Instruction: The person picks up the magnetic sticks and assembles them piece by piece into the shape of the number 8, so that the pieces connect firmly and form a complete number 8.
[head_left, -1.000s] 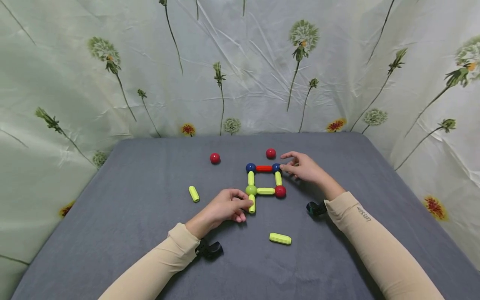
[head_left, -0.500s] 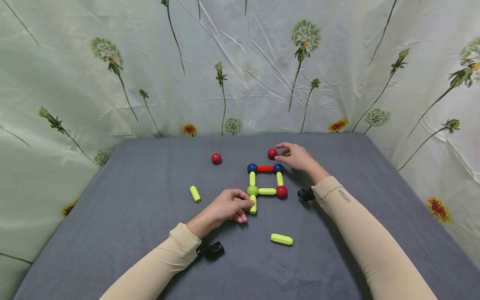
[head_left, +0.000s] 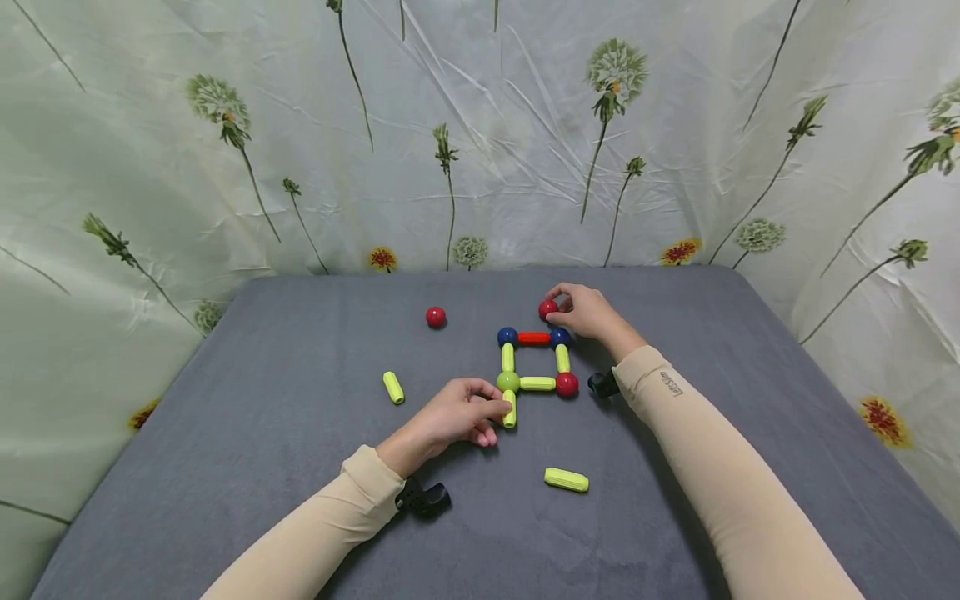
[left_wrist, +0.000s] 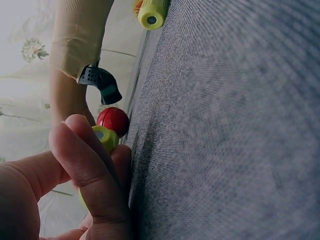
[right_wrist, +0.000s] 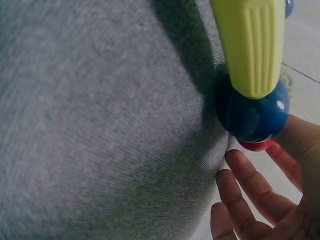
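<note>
In the head view, my left hand [head_left: 457, 414] pinches a yellow-green magnetic rod [head_left: 510, 412] that extends toward me from a lime ball [head_left: 508, 381]. That ball is one corner of a flat square of rods and balls. Blue balls [head_left: 507, 337] form its two far corners, joined by a red rod [head_left: 534, 338]; a red corner ball [head_left: 567, 384] sits near right. Beyond the square, my right hand [head_left: 588, 312] holds a loose red ball [head_left: 548, 310] between thumb and index finger. In the right wrist view, a blue ball [right_wrist: 255, 112] mostly hides the held ball [right_wrist: 256, 145].
Another red ball [head_left: 436, 317] lies at the far left of the square. Two loose yellow-green rods rest on the grey cloth [head_left: 300, 400]: one rod [head_left: 393, 387] to the left, another rod [head_left: 566, 479] nearer me. A floral curtain [head_left: 337, 150] hangs behind the table.
My right hand has moved from beside the right blue ball, away and leftward, to the loose red ball, and its fingers have closed on it. The left hand keeps its pinch.
</note>
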